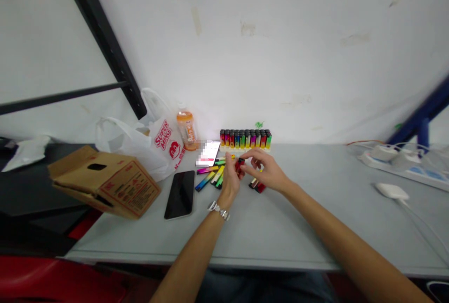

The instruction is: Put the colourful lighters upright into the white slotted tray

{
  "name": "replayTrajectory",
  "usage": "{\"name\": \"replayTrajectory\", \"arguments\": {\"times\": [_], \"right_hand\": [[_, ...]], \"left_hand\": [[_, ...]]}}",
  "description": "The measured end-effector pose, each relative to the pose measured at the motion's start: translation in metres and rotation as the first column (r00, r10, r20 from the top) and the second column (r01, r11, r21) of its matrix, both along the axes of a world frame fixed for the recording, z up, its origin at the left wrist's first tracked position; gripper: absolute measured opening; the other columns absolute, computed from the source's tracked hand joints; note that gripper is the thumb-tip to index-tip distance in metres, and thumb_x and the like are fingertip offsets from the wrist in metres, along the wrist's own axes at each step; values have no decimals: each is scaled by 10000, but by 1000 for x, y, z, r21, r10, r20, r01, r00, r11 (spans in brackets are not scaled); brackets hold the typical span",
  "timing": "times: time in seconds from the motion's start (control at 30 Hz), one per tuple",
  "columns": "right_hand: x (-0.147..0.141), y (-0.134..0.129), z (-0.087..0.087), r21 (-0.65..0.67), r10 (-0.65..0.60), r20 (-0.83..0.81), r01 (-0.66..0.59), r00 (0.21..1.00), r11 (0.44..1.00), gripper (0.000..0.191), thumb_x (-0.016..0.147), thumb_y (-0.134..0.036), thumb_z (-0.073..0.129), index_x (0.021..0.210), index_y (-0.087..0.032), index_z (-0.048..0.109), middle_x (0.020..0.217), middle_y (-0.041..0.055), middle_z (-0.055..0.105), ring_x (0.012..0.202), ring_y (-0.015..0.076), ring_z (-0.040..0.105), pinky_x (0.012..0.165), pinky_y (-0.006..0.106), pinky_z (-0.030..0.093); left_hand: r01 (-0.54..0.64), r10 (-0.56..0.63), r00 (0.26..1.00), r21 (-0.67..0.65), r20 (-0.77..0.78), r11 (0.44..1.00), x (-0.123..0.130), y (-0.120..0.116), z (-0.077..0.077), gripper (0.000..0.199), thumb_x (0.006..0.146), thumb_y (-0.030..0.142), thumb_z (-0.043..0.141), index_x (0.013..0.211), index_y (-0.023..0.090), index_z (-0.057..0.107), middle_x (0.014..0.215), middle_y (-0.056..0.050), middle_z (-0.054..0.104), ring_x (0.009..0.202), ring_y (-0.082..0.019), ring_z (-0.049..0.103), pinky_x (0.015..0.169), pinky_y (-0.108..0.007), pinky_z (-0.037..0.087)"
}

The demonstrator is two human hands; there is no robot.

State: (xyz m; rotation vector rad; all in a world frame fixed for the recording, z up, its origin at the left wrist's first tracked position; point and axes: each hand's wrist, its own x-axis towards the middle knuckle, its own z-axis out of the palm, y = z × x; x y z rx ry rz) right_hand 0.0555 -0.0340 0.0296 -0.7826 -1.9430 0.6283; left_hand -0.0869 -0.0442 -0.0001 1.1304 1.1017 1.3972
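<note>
A red lighter (pixel 239 166) with a black top is held upright between my two hands above the table. My left hand (pixel 230 179), with a silver watch on its wrist, grips it from the left. From the other side, my right hand (pixel 265 170) closes thumb and forefinger on the lighter near its top. Several colourful lighters (pixel 210 176) lie loose just left of my left hand. A few more loose lighters (pixel 258 186) lie under my right hand. Behind both hands, a row of upright lighters (pixel 245 139) stands in a white holder (pixel 228 149) against the wall.
Left of the lighters are a dark phone (pixel 180 195), a lit phone (pixel 208 153), an orange bottle (pixel 187 127), a white plastic bag (pixel 154 148) and an open cardboard box (pixel 122 183). A power strip (pixel 410 167) and white charger (pixel 392 191) lie right.
</note>
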Motion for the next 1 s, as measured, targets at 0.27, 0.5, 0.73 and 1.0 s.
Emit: {"name": "replayTrajectory", "arguments": {"times": [0.27, 0.5, 0.73, 1.0], "right_hand": [[-13, 15, 32, -147, 149, 161, -126, 976, 981, 166, 843, -318, 664, 920, -180, 712, 810, 31, 713, 657, 140, 620, 618, 269, 461], [-29, 76, 73, 68, 29, 305, -52, 952, 996, 154, 805, -248, 687, 911, -147, 733, 812, 44, 734, 745, 165, 647, 717, 286, 475], [-65, 140, 68, 248, -194, 605, 49, 772, 968, 194, 802, -212, 673, 973, -158, 743, 856, 55, 745, 737, 172, 638, 694, 264, 434], [-87, 159, 57, 266, -166, 753, -64, 637, 962, 227, 824, -185, 615, 994, -170, 766, 938, 71, 765, 811, 185, 656, 721, 258, 422]], "left_hand": [[14, -14, 996, 3, 90, 1000, -2, -1, 4, 774, 811, 870, 137, 792, 197, 519, 512, 39, 416, 444, -106, 397, 442, -239, 249], [-383, 426, 854, 192, -300, 904, -24, -1, 5, 408, 984, 569, 326, 933, 214, 519, 940, -81, 642, 876, -207, 606, 723, -321, 457], [-327, 461, 707, 330, -537, 885, -40, -2, 2, 221, 980, 282, 401, 801, 208, 507, 867, -51, 595, 856, -207, 562, 782, -339, 427], [-310, 454, 640, 333, -620, 891, -45, 2, 2, 284, 975, 311, 435, 740, 200, 549, 834, -44, 569, 777, -193, 537, 729, -324, 399]]}}
